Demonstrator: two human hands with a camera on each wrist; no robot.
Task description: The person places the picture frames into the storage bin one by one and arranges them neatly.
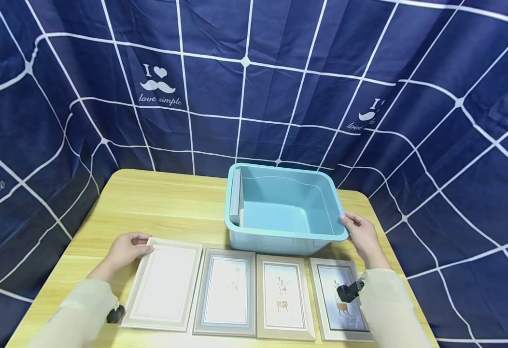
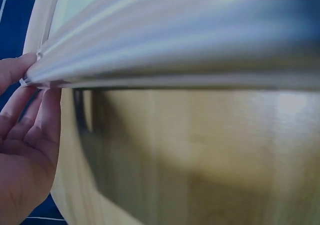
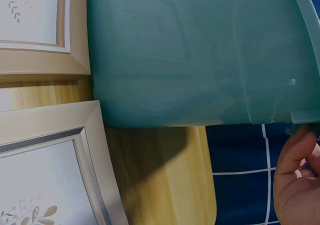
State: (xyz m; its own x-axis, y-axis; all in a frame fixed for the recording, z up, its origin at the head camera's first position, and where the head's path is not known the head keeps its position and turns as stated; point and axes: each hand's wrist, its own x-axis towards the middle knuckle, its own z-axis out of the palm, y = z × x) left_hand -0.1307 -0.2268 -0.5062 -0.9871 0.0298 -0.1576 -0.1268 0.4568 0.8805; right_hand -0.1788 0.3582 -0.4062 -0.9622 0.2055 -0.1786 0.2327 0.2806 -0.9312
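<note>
My left hand (image 1: 125,251) pinches the upper left corner of a white picture frame (image 1: 143,295), the leftmost of a row on the table. In the left wrist view the thumb is on top of this picture frame's edge (image 2: 150,50) and the fingers are beneath, with a shadow on the wood below. On the other side, my right hand (image 1: 362,237) holds the rim of a light blue plastic bin (image 1: 280,244) at its near right corner. Inside the bin, a grey-edged picture frame (image 1: 235,195) stands upright against the left wall.
Right of the white one lie a grey picture frame (image 1: 198,309), a beige picture frame (image 1: 260,295) and a whitish picture frame (image 1: 321,309), the last partly covered by my right sleeve. The wooden table (image 1: 167,203) has rounded corners. A navy checked curtain (image 1: 215,82) surrounds it.
</note>
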